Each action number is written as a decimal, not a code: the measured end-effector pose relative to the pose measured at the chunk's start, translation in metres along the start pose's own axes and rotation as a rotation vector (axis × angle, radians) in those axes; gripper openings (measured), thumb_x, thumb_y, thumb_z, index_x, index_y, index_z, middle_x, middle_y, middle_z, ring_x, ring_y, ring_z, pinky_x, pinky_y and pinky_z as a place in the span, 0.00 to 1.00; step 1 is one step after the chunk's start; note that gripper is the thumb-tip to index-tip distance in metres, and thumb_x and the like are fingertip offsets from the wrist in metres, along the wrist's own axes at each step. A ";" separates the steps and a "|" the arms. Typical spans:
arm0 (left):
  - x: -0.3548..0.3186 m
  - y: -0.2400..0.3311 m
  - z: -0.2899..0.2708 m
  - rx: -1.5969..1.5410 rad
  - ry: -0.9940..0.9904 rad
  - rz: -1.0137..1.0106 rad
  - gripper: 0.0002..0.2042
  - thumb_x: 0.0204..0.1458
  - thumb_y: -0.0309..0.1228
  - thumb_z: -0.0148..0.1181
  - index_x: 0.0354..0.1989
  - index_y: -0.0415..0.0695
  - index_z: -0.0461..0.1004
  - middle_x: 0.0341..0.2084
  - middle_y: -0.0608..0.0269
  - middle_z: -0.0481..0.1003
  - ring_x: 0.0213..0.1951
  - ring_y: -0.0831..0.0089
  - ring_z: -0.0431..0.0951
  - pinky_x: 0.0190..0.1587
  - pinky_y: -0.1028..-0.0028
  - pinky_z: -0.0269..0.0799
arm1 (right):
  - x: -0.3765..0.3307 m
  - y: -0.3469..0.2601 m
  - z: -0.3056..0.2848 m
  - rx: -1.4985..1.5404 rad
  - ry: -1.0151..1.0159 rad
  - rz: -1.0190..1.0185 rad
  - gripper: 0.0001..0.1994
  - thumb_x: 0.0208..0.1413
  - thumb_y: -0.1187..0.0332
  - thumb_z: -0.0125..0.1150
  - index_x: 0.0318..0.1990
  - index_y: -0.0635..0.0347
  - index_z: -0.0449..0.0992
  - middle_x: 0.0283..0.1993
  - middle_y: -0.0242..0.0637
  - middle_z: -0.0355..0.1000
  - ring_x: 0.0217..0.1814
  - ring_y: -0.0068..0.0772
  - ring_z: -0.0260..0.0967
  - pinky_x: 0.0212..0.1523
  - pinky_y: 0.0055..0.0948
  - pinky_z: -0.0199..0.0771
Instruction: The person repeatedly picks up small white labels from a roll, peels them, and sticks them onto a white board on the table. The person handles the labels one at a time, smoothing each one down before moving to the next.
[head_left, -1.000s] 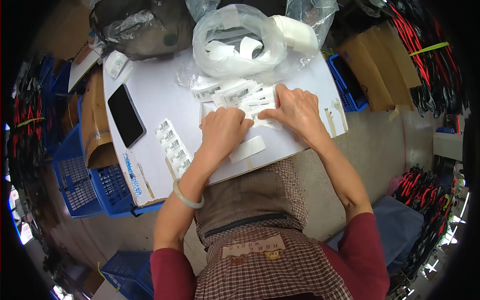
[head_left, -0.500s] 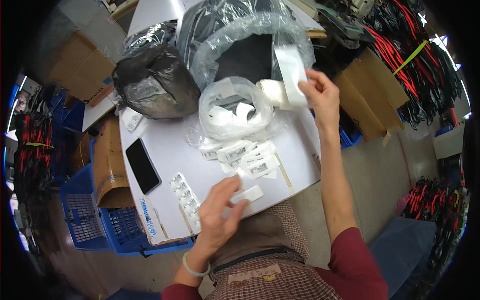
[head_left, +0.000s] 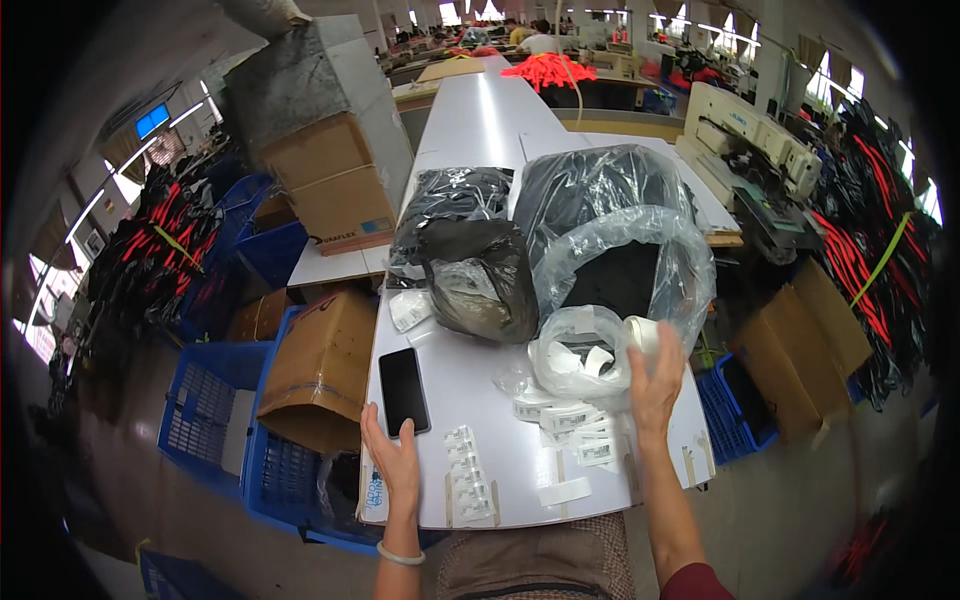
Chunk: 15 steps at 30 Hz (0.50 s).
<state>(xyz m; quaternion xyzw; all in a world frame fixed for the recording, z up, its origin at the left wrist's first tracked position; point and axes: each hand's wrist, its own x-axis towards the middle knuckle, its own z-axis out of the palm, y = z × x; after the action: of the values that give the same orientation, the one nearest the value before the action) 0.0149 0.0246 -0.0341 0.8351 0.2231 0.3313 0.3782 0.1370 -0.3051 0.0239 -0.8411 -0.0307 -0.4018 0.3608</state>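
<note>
1. White roll (head_left: 644,333) lies on the surface (head_left: 460,385), just right of the small clear bag (head_left: 578,388); the right grip (head_left: 657,388) is at its near side, fingers parted, though I cannot tell whether it has firm hold.
2. Better to take the roll by both sides, so it won't nudge the bag.
3. Left grip (head_left: 397,462) is spread, holding nothing, beside the phone (head_left: 404,390); thumb contact is unclear.
4. Keep the right forearm off the label pile (head_left: 595,449).
</note>
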 end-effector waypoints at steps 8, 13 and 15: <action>0.033 -0.010 0.050 0.455 -0.111 -0.099 0.42 0.42 0.38 0.72 0.64 0.34 0.58 0.57 0.46 0.65 0.61 0.50 0.60 0.63 0.53 0.55 | -0.082 -0.088 0.025 0.431 -0.595 -0.331 0.15 0.50 0.68 0.69 0.44 0.63 0.80 0.48 0.45 0.78 0.55 0.47 0.72 0.62 0.47 0.65; 0.031 -0.014 0.044 0.343 -0.042 -0.007 0.43 0.41 0.35 0.71 0.67 0.38 0.57 0.58 0.44 0.64 0.61 0.46 0.61 0.63 0.51 0.54 | -0.091 -0.089 0.014 0.452 -0.598 -0.208 0.13 0.49 0.71 0.68 0.42 0.66 0.80 0.45 0.47 0.78 0.52 0.48 0.73 0.56 0.41 0.70; 0.025 -0.010 0.038 0.245 -0.059 0.011 0.40 0.45 0.32 0.69 0.67 0.35 0.55 0.61 0.41 0.60 0.63 0.43 0.59 0.65 0.55 0.54 | -0.100 -0.089 0.001 0.435 -0.674 -0.184 0.13 0.48 0.72 0.69 0.42 0.66 0.79 0.45 0.48 0.78 0.52 0.49 0.74 0.54 0.40 0.71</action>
<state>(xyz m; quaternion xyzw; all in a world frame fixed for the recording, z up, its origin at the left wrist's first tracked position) 0.0580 0.0278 -0.0515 0.8856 0.2461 0.2791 0.2779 0.0396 -0.2150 0.0059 -0.8234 -0.3067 -0.1185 0.4626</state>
